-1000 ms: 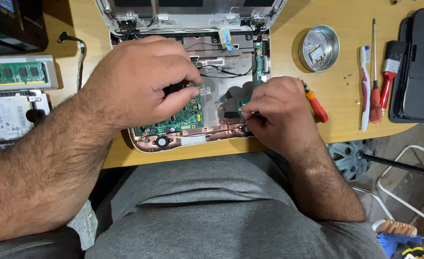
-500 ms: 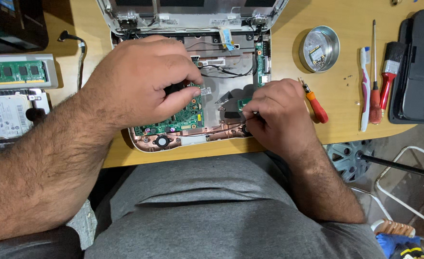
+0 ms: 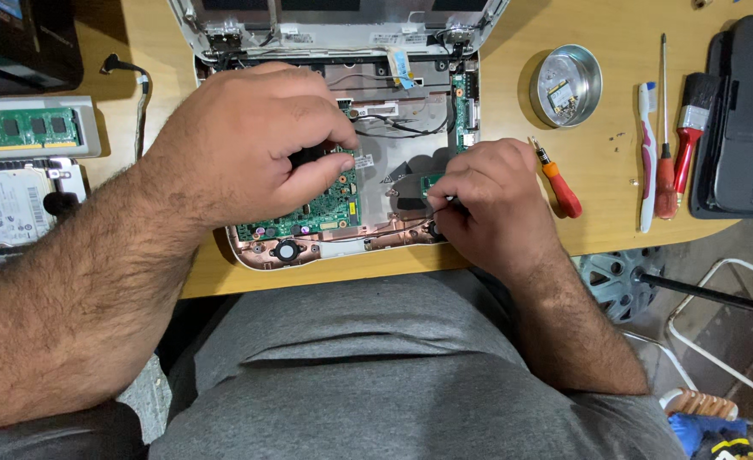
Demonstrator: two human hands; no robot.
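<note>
Your opened laptop base [image 3: 393, 162] lies at the near edge of a wooden table [image 3: 564, 238], straight ahead at twelve o'clock, its white lid folded back away from you. Your left hand [image 3: 248, 145] rests over the left half of the base, fingers curled and pinching a small dark part just above the green circuit board [image 3: 329, 209]. Your right hand [image 3: 487, 200], at about one o'clock, is closed in a pinch at the base's near right corner, fingertips pressed on a thin black wire; what else it grips I cannot tell. Just beside that hand, toward two o'clock, lies an orange-handled screwdriver [image 3: 555, 183]. Farther out sit a round metal tin [image 3: 566, 85], a toothbrush [image 3: 646, 153] and a red-handled brush [image 3: 690, 128]. At ten o'clock lie a green memory module [image 3: 23, 128] and a hard drive [image 3: 5, 204].
</note>
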